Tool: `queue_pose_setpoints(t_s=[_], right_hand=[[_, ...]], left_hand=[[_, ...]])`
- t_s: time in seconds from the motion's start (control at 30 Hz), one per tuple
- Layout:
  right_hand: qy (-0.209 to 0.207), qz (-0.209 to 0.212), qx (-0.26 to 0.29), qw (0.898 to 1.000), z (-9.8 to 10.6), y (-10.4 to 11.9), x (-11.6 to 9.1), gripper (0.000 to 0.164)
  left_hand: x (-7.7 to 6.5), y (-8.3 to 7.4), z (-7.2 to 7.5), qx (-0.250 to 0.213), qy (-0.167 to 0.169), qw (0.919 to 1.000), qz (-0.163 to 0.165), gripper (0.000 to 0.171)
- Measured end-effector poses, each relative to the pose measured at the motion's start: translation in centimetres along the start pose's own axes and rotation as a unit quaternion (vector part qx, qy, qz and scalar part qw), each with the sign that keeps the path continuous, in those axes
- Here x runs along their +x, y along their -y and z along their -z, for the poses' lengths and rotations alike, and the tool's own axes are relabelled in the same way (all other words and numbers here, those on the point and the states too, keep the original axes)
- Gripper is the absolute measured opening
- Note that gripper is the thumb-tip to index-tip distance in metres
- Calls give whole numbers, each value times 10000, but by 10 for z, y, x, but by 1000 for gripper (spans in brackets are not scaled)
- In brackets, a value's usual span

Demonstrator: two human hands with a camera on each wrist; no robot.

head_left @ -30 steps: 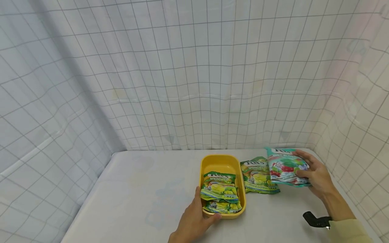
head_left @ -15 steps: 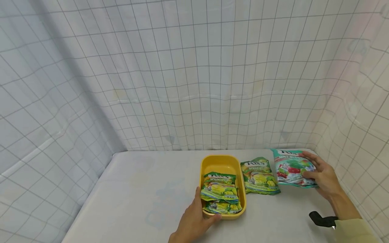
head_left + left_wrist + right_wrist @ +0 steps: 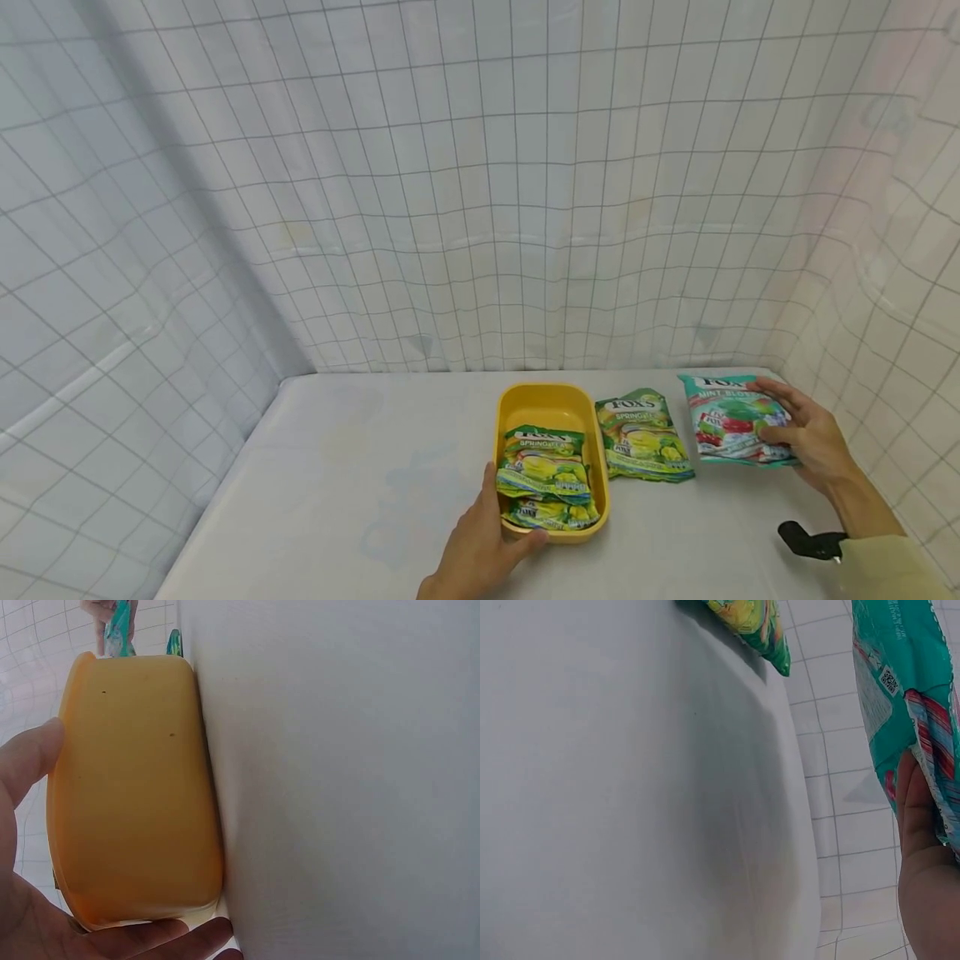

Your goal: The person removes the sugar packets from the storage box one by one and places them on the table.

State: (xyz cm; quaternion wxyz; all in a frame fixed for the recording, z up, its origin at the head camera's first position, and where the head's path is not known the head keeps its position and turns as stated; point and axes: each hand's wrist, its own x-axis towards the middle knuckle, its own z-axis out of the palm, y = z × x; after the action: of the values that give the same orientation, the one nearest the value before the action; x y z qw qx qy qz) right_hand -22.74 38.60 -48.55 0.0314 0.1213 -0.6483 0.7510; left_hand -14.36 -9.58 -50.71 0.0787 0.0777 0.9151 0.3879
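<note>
My left hand (image 3: 480, 542) holds the near left corner of a yellow plastic container (image 3: 549, 398), thumb and fingers on different sides. Two green-yellow candy bags lie inside, the upper candy bag (image 3: 543, 462) overlapping the lower candy bag (image 3: 551, 511). In the left wrist view, fingers touch the wall and rim of the container (image 3: 135, 787). My right hand (image 3: 813, 437) grips a teal mint candy bag (image 3: 735, 421) by its right side. The right wrist view shows this candy bag (image 3: 900, 675) raised off the table, fingers behind it.
Another green-yellow candy bag (image 3: 645, 437) lies on the table just right of the container. The white table (image 3: 360, 475) is bounded by white grid-patterned sheets (image 3: 450, 250) at the back and both sides. A black wrist mount (image 3: 810, 542) juts from the right wrist.
My right hand has moved rightward with the teal candy bag, away from the green-yellow bag it partly overlapped. The left hand keeps its place on the container.
</note>
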Motion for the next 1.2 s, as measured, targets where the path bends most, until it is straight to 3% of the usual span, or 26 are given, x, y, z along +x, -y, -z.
queue_pose_setpoints(t_s=[0.37, 0.8, 1.2], right_hand=[[-375, -368, -660, 9964, 12, -12, -1, 75], [-177, -428, -794, 9958, 22, -29, -3, 75], [-324, -368, -1761, 9832, 19, -38, 1, 74]], left_hand=[[0, -2, 1, -63, 48, 9999, 85, 127], [-2, -1, 0, 27, 42, 10000, 70, 128], [-1, -4, 3, -16, 73, 9999, 144, 129]])
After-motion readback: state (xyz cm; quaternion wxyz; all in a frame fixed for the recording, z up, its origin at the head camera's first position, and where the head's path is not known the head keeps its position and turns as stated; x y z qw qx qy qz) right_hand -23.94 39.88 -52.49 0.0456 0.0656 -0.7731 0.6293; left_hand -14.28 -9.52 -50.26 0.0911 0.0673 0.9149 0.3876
